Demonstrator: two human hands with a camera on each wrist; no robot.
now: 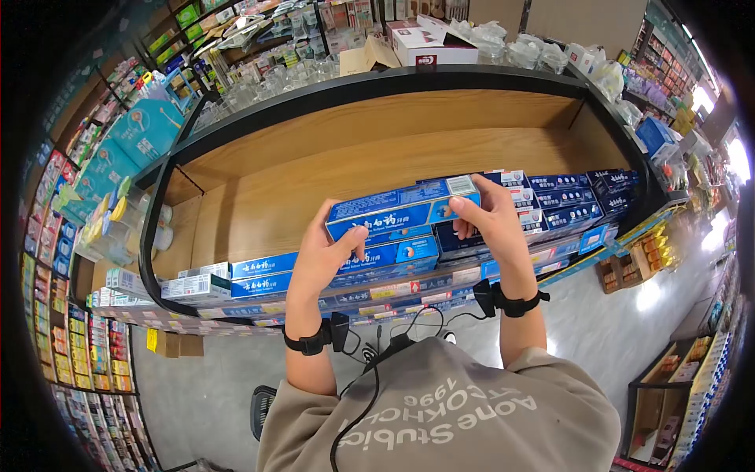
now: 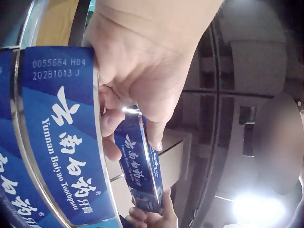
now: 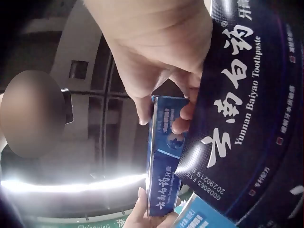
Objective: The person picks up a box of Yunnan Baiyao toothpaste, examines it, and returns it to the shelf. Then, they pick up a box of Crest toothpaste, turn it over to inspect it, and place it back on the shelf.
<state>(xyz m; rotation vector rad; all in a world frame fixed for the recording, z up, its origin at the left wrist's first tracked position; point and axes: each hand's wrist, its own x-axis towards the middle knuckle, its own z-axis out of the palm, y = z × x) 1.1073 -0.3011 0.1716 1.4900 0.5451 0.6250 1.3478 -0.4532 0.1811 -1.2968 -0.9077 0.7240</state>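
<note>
Both hands hold a blue toothpaste box (image 1: pixel 403 211) by its two ends, tilted above the front row of the shelf. My left hand (image 1: pixel 321 256) grips the left end, its thumb lying on the front panel. At the other end my right hand (image 1: pixel 497 216) does likewise, thumb near the upper edge. The left wrist view shows the held box (image 2: pixel 137 164) behind a nearer blue toothpaste box (image 2: pixel 61 142) of the row. A dark blue toothpaste box (image 3: pixel 242 109) fills the right side of the right wrist view, close to the right hand's fingers.
Blue toothpaste boxes (image 1: pixel 263 285) line the front left of the wooden shelf (image 1: pixel 314 157), with stacked dark blue boxes (image 1: pixel 565 198) at right. A black rim (image 1: pixel 377 85) frames the shelf. Behind it stand a white carton (image 1: pixel 431 43) and glassware. Cables run from both wrist cameras.
</note>
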